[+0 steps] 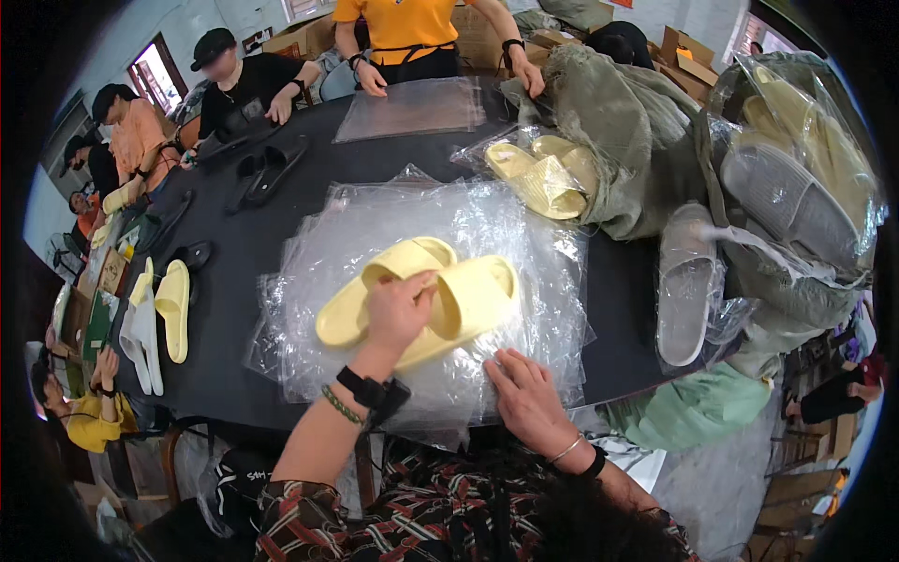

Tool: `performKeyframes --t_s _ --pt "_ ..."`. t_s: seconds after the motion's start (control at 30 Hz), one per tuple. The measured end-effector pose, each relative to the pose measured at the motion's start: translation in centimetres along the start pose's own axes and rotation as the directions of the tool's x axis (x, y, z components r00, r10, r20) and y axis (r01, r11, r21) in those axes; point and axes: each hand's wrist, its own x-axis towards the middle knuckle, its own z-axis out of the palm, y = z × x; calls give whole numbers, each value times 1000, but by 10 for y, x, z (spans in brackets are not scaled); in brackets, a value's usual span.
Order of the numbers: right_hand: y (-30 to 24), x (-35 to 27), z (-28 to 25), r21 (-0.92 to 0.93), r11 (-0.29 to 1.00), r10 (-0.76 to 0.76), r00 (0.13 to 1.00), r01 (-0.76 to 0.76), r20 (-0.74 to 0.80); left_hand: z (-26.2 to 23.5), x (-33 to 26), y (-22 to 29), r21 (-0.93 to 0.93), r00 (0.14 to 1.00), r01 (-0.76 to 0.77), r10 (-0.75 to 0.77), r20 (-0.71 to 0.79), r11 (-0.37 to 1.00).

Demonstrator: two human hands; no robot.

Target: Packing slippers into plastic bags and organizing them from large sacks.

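A pair of pale yellow slide slippers [482,290] lies side by side in the middle of the table, on a loose stack of clear plastic bags [314,239]. My left hand [395,314] is closed on the pair, its fingers at the inner edges of the two straps where the slippers meet. Part of the near slipper is hidden behind that hand. To the right and nearer to me, my right hand [530,398] rests on the bags with its fingers stretched out. It holds nothing and is apart from the slippers.
Bagged yellow slippers [552,183] and a bagged grey slipper [684,290] lie beside a green sack [646,131] on the right. Black slippers [267,173] and a yellow slipper [172,309] are on the left. Across the black table [234,234], a person in orange touches flat bags [403,108].
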Motion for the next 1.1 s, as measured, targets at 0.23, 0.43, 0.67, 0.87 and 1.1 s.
performKeyframes --t_s 0.23,0.43,0.67,0.87,1.1 --pt "-7 -1 1 -60 998 -31 998 34 52 -38 34 -81 363 958 109 0 -287 925" --pt "-9 0 10 -103 994 29 997 -22 67 -96 9 -66 294 899 96 44 -436 951" --pt "-11 2 3 -100 995 -1 995 11 96 -51 -101 -1 203 994 33 -10 -110 979" --pt "-17 1 -3 -32 999 -2 986 7 164 -101 -88 -95 203 900 233 -132 -414 951" --pt "-18 3 0 -57 998 24 989 -16 145 -172 -71 -192 361 850 410 -207 -485 837"
